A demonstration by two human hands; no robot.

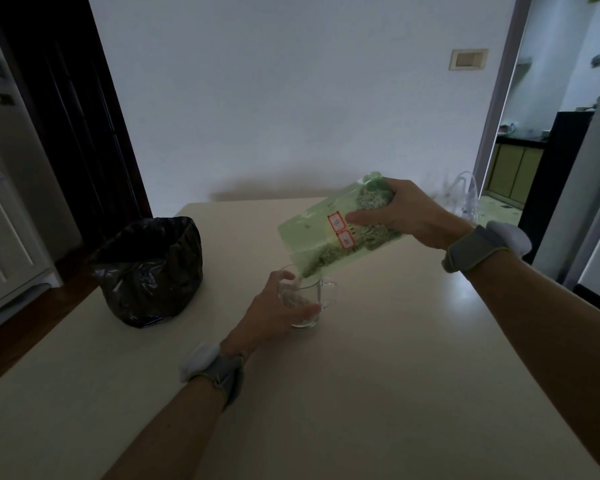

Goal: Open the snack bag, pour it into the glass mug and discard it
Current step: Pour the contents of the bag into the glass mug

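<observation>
Right hand (409,211) grip tilting snack bag (329,230) over glass mug (309,299), black bin bag (149,271) left

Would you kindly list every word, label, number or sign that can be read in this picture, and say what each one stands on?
Nothing can be read with certainty.
Two red-framed labels on the green snack bag: each holds a character, too blurred to read.
Small dark print beside the labels on the bag: too small to read.
Wall switch plate: no legible marking.
</observation>
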